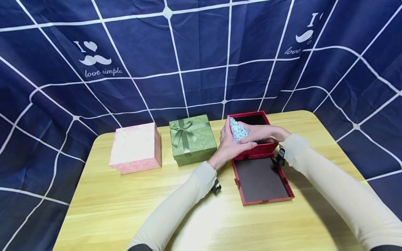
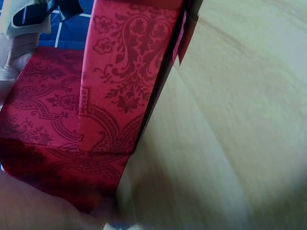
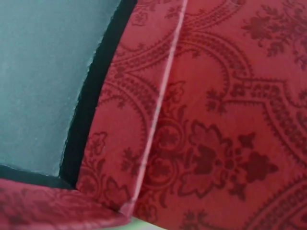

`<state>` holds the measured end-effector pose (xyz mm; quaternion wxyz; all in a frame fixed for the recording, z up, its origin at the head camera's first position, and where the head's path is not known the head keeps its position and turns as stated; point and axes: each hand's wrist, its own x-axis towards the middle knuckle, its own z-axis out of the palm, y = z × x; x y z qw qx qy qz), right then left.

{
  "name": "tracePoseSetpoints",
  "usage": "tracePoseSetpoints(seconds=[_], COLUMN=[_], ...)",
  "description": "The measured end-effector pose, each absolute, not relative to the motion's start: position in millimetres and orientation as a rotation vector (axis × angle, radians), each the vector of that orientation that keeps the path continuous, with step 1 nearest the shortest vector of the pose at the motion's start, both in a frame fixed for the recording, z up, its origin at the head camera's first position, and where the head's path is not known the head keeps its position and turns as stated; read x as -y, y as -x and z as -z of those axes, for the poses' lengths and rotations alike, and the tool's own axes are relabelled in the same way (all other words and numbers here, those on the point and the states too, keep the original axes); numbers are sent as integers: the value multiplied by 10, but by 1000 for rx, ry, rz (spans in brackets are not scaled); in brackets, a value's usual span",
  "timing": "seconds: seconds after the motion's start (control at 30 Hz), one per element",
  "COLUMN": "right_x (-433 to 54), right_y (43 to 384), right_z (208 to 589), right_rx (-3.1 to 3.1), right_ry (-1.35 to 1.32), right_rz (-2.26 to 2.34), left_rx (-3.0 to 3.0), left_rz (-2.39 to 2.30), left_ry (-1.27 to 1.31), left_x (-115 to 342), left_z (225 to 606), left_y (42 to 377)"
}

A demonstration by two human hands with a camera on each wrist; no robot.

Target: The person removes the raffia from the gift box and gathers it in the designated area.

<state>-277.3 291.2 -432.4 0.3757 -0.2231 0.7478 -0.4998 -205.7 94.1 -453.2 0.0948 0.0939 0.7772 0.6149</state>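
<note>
A light-blue and white speckled bundle (image 1: 238,130) is gripped between both hands above the left part of an open red box (image 1: 259,150). My left hand (image 1: 230,143) holds its left side, with the fingers up along it and the thumb toward the front. My right hand (image 1: 262,133) reaches over the box and grips the right side; its fingertips are partly hidden. In the left wrist view, the left hand (image 2: 43,206) lies against the patterned red box (image 2: 48,105). The right wrist view has only patterned red box wall (image 3: 216,120) and a grey lined panel (image 3: 43,76), with no hand.
The red box's lid (image 1: 262,179) lies in front of it, dark inside facing up. A green box (image 1: 201,134) with a ribbon bow stands left of the hands, and a pink box (image 1: 135,146) farther left. Behind the wooden table (image 1: 150,202) hangs a blue gridded cloth (image 1: 204,45).
</note>
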Motion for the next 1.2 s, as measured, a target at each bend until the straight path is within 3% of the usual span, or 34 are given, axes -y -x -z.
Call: tracePoseSetpoints(seconds=[0.17, 0.53, 0.83, 1.2], right_x=[-2939, -2912, -2862, -2980], right_y=[2779, 2714, 2636, 2649], right_z=[4419, 4417, 4222, 4041], right_rx=[-2047, -2206, -2358, -2399], right_ry=[749, 784, 463, 360], right_rz=[1245, 1329, 1310, 1428], left_rx=[-2302, -2298, -2321, -2371], left_rz=[-1805, -1813, -1796, -1769], left_ry=[-268, -254, -240, -250], left_x=[-940, -936, -945, -952], left_z=[4528, 4506, 4501, 4488], left_y=[2061, 2045, 2055, 2063])
